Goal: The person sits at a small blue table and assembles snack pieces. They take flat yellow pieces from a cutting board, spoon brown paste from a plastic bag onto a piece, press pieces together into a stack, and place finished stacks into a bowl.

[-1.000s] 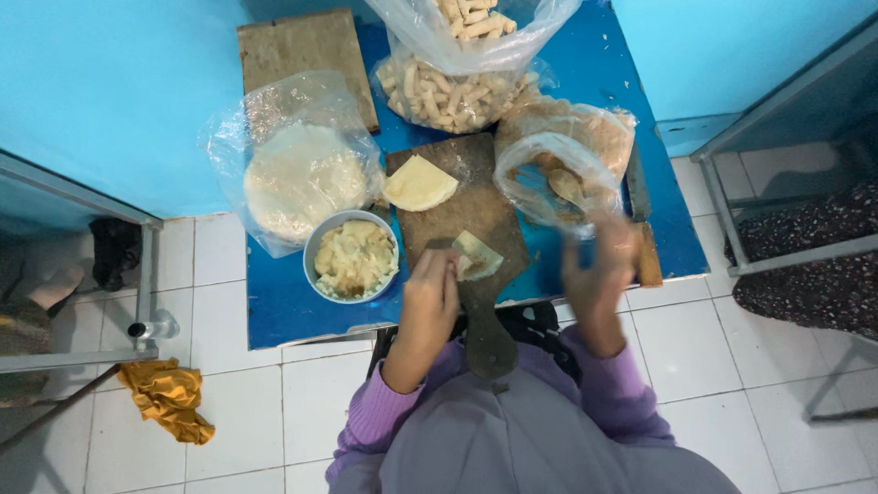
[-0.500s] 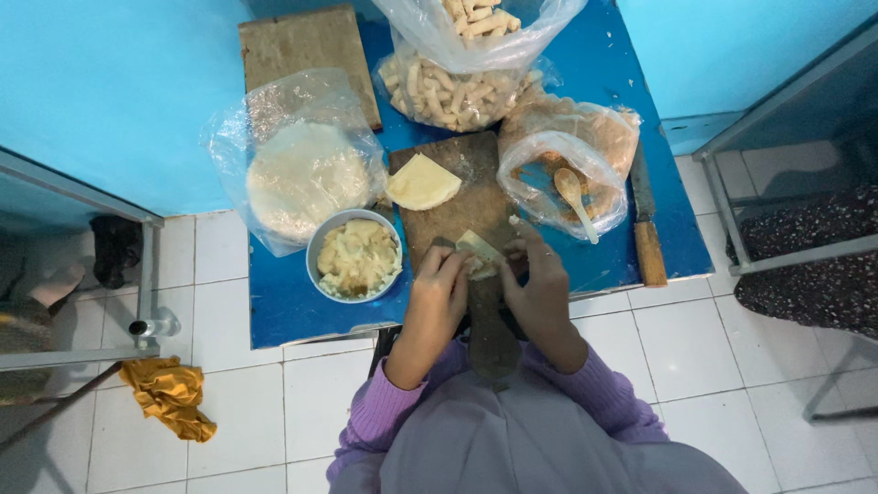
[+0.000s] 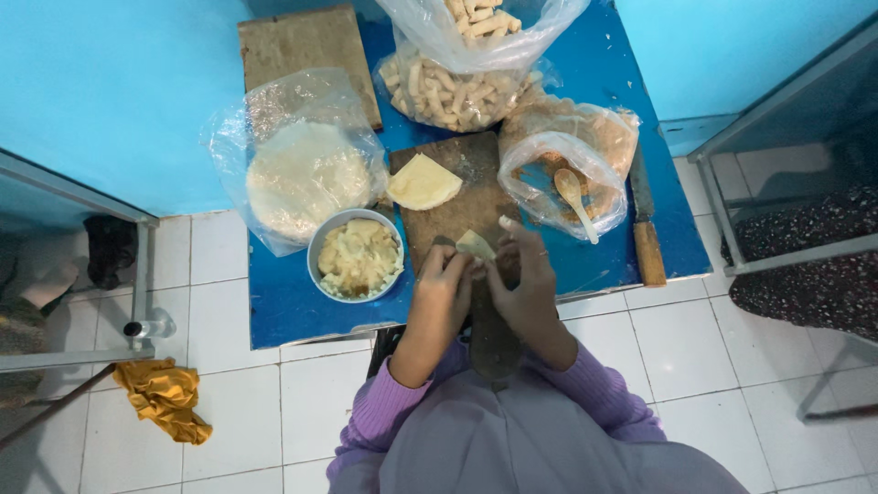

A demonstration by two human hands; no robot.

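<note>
I see my left hand point(image 3: 445, 279) and right hand point(image 3: 519, 274) pinching the wrapper point(image 3: 476, 245) together between their fingertips, just above the board point(image 3: 448, 215), its point tilting away toward the right hand.

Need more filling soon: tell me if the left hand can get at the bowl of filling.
Probably yes. The left hand sits just right of the bowl, nothing between them, but it is pinching the wrapper with the right hand.

Four plastic bags point(image 3: 302, 174), two wooden boards point(image 3: 306, 46), one bowl point(image 3: 357, 256) (filled), one spoon point(image 3: 574, 199), one knife point(image 3: 646, 229).
</note>
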